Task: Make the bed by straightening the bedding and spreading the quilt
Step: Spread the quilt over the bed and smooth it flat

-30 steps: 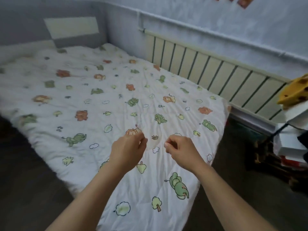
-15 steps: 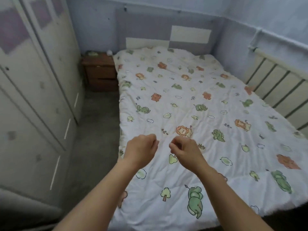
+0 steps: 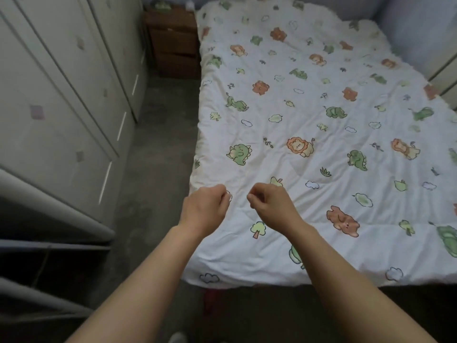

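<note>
**A soft quilt lies flat on the bed, with two grips over its near corner**

The quilt [image 3: 309, 115], white with little lions and dinosaurs, is spread over the bed [image 3: 351, 8] from the far end to the near end, next to the wardrobe [image 3: 61, 95]. It has a few small wrinkles in the middle. The left grip [image 3: 206, 209] and the right grip [image 3: 270, 206] are close together over the quilt's near left corner. Both are clenched, with fingers curled in, and I see no cloth in them. I cannot tell if they touch the quilt. The quilt looks puffy, light and floppy, so I think it will bunch up when pushed. The best place to hold it is likely the edge or the corners, pulling gently outward. A pinch in the middle would likely just make a bump.
</note>
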`<action>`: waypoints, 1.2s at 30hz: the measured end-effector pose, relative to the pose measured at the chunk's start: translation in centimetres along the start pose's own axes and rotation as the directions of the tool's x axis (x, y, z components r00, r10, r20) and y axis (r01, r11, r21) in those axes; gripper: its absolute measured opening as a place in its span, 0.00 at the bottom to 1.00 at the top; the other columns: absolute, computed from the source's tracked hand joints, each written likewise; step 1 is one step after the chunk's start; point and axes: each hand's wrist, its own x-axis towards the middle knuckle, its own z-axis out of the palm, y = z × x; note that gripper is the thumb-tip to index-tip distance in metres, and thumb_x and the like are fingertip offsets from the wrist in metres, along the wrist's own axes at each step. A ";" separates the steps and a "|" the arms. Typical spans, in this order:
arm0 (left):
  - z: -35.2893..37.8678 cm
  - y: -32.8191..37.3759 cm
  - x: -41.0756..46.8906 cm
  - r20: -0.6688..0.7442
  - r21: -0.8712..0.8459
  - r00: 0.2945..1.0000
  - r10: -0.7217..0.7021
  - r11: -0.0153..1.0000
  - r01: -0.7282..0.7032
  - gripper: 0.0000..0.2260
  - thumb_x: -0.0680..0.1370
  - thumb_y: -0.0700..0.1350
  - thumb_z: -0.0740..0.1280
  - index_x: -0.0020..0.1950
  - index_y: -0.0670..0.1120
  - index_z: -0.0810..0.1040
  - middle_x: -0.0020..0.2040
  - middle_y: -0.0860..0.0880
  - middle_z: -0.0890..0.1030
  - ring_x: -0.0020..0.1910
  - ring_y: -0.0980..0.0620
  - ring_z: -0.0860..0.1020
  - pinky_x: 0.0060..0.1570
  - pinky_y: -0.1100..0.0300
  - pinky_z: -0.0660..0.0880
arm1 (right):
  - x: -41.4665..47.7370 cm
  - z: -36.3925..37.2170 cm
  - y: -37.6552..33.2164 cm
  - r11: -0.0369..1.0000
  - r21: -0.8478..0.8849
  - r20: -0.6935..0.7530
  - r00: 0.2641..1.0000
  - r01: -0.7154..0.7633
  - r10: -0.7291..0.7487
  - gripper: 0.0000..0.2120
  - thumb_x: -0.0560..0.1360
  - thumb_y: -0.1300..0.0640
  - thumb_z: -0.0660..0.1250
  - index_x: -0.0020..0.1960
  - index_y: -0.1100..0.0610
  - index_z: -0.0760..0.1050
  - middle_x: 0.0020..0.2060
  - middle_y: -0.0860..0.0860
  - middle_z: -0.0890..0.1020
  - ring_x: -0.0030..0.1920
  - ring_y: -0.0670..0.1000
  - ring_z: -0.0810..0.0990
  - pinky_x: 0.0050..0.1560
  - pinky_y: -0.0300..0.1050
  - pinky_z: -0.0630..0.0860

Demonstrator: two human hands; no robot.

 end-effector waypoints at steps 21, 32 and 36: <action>21.4 -13.1 -5.1 0.453 0.327 0.868 0.206 0.867 -0.376 0.09 0.74 0.36 0.63 0.52 0.46 0.74 0.50 0.46 0.76 0.53 0.43 0.74 0.49 0.54 0.64 | -8.0 20.7 17.4 0.765 -0.597 0.271 0.958 0.242 -0.091 0.28 0.57 0.64 0.73 0.55 0.57 0.72 0.56 0.55 0.76 0.53 0.58 0.77 0.47 0.50 0.74; 16.9 -13.6 -8.3 0.718 0.494 0.674 -0.175 0.810 -0.316 0.10 0.76 0.38 0.62 0.56 0.46 0.73 0.57 0.46 0.76 0.57 0.44 0.76 0.48 0.55 0.70 | -9.5 19.2 12.0 0.902 -0.249 0.510 0.839 0.354 -0.189 0.10 0.66 0.66 0.66 0.46 0.57 0.76 0.42 0.55 0.77 0.45 0.59 0.77 0.39 0.45 0.67; 17.6 -15.8 -9.5 0.655 0.544 0.731 -0.190 0.791 -0.281 0.12 0.77 0.38 0.59 0.59 0.48 0.74 0.58 0.47 0.76 0.57 0.45 0.76 0.54 0.54 0.70 | -9.8 20.5 12.0 0.922 -0.227 0.592 0.796 0.315 -0.126 0.12 0.77 0.57 0.63 0.60 0.55 0.74 0.54 0.53 0.77 0.55 0.56 0.75 0.51 0.49 0.72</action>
